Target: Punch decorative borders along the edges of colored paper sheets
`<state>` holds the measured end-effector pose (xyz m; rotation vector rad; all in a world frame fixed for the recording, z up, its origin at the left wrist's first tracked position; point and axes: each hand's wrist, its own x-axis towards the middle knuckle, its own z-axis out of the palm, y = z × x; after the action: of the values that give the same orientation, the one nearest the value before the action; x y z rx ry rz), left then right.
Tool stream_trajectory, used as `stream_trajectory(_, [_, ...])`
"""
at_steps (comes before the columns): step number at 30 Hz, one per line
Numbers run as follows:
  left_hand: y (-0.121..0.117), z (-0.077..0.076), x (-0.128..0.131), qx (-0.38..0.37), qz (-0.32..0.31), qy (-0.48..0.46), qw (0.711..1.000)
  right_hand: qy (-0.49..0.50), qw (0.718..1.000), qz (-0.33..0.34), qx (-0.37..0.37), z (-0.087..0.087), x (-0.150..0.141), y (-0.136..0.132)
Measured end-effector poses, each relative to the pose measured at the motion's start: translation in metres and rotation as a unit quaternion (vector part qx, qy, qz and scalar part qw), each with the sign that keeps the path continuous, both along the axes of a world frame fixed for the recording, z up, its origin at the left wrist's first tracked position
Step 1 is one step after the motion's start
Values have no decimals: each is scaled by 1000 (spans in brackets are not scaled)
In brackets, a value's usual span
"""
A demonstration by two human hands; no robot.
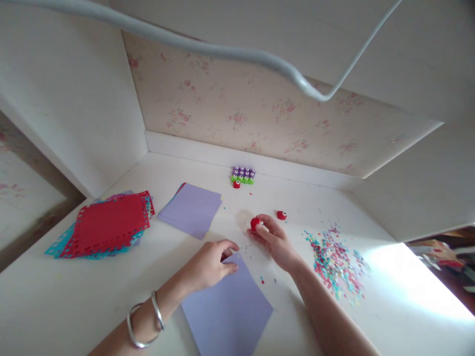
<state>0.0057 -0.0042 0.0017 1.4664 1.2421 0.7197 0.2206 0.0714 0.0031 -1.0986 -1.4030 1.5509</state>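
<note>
My right hand is closed around a small red craft punch, its white button pointing up by my thumb. Below it and to the left, my left hand grips the top corner of a purple paper sheet between curled fingers and thumb. Part of that corner is hidden by the fingers. The punch is held apart from the sheet, a little beyond its corner. Another red punch lies just right of my right hand. Tiny paper bits are scattered beside the sheet's right edge.
A stack of purple paper lies left of centre. Farther left is a pile of red and blue sheets with punched edges. Purple and green punches stand in rows near the wall, a red one before them. Colourful confetti spreads at right.
</note>
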Motion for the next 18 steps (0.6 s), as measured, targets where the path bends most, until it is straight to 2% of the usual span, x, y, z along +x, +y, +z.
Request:
stream_trajectory(1, [1,1,1,-7,7,1,1000,44,998,6,-44,1,3,-10])
stream_trajectory(3, [2,3,1,-13,16,-7,1000,70,993,26,-89,6,11,-21])
stream_trajectory(5, [4,6,1,-14,13,-25,999,63,992,73,-79,14,19,-24])
stream_trajectory(9, [6,9,-1,-27,2,-44,999,-10,975,223,-18,31,29,-24])
stream_trajectory(12, [6,7,0,-35,5,-54,998,-56,950,303,-58,37,26,-29])
stream_trajectory(15, [7,8,-1,-30,23,-36,999,-73,940,320,-96,37,22,-33])
stream_trajectory(18, [10,17,-7,-59,56,-66,995,-63,959,262,-86,33,24,-31])
